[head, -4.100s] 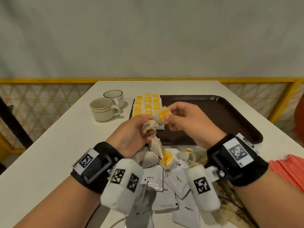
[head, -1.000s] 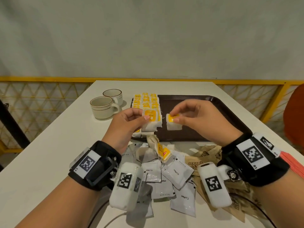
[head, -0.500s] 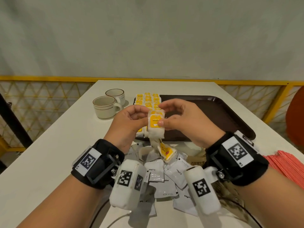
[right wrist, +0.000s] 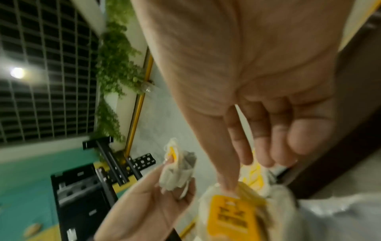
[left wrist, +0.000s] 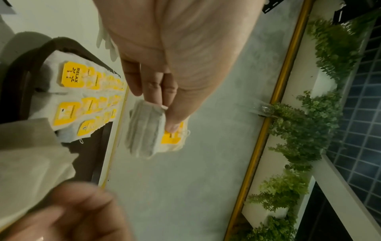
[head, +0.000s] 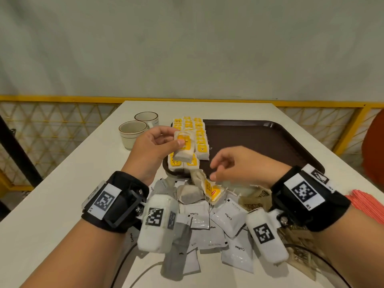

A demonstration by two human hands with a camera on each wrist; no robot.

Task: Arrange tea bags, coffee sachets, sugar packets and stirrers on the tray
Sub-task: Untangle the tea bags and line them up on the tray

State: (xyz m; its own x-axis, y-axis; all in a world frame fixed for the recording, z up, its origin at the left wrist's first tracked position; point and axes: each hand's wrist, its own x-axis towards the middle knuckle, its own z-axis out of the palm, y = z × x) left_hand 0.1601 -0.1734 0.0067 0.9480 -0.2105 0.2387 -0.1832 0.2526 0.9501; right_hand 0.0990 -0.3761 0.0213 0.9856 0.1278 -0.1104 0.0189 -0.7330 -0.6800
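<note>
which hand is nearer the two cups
Left. The left hand is raised just right of the cups, holding tea bags; the right hand is lower, over the loose pile.

This looks like a café or canteen seating area, perhaps in a hotel, though the blurred wrist views leave that uncertain. A plain white table (head: pixel 52 183) stands against a pale grey wall (head: pixel 187 48), fenced in by a yellow metal railing (head: pixel 62 98) with a lattice mesh. Two stoneware cups (head: pixel 133 133) with brown rim stripes sit beside a dark brown serving tray (head: pixel 270 142), the sort used in self-service counters. Branded tea bags (head: pixel 190 125), white coffee sachets (head: pixel 228 222) and brown sugar packets (head: pixel 254 202) suggest catering supplies. Trailing green plants (left wrist: pixel 309 130) in white planters and a gridded ceiling panel (right wrist: pixel 51 81) suggest a decorated public interior.
</note>
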